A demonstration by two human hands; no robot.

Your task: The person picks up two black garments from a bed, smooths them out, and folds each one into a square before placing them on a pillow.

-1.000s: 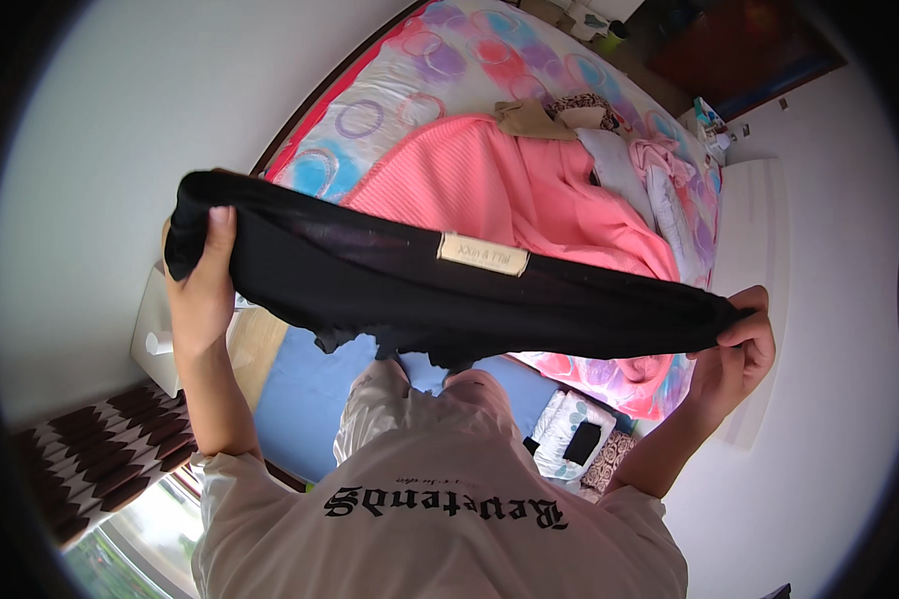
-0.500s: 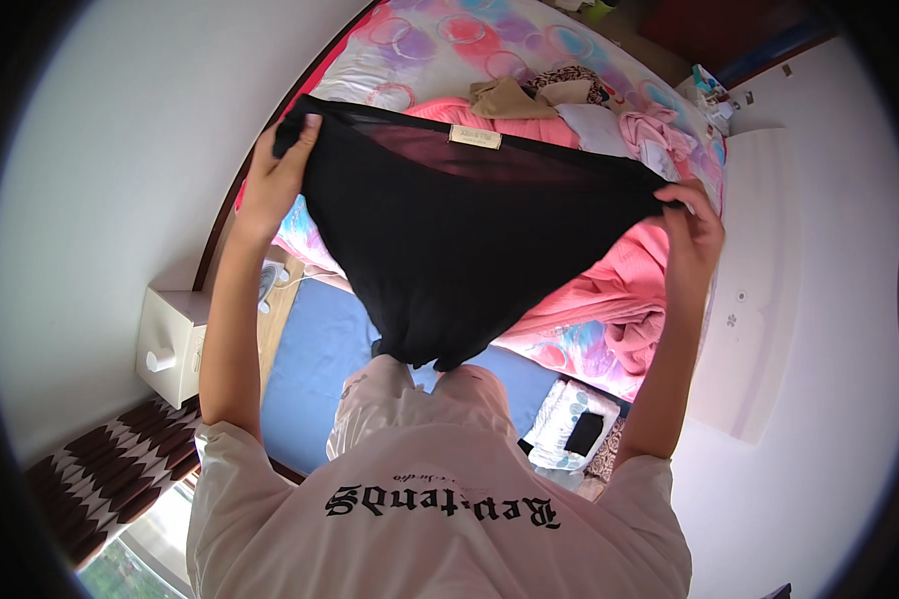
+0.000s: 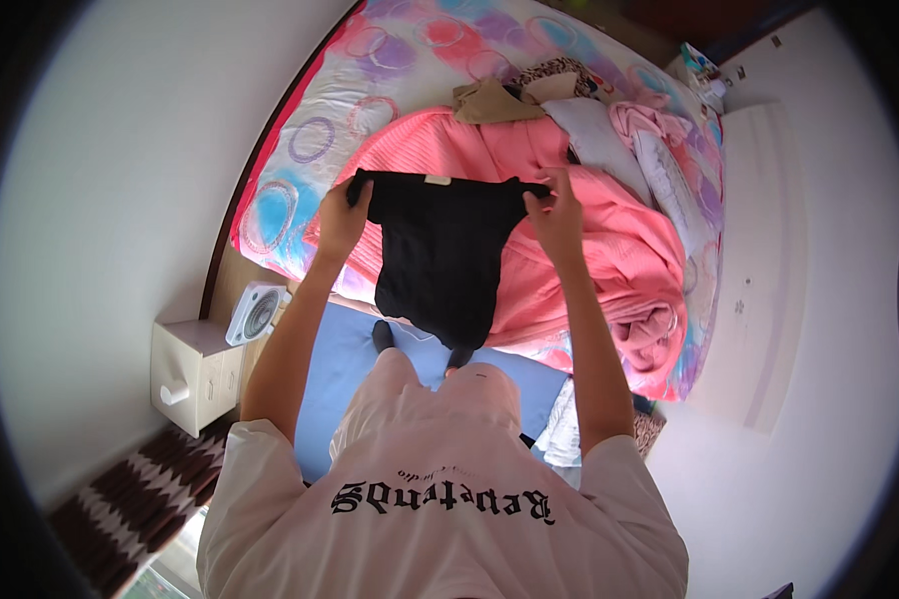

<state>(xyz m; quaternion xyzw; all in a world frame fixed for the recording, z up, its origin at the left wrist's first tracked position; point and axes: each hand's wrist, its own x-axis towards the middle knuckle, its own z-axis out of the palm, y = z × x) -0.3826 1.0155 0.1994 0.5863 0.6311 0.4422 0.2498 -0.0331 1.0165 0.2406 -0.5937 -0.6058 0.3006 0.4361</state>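
A black cloth garment (image 3: 438, 250) hangs stretched between my two hands, with a small pale label at the middle of its upper edge. My left hand (image 3: 343, 222) is closed on the upper left corner. At the other upper corner, my right hand (image 3: 556, 217) pinches the cloth between thumb and fingers. The lower part droops in front of my legs, over the near edge of the bed. What exact kind of garment it is, I cannot tell. Behind it lies a crumpled pink ribbed blanket (image 3: 619, 250).
The bed (image 3: 305, 140) has a colourful circle-patterned sheet. On it lie a folded tan cloth (image 3: 489, 103) and a grey-white pillow-like bundle (image 3: 599, 140). A white fan (image 3: 259, 312) stands beside a nightstand (image 3: 195, 374) at left. A blue mat (image 3: 330, 379) covers the floor under me.
My hands have come closer together and lower in the view, and the black garment between them has gone from widely stretched to narrower. More of the pink blanket shows.
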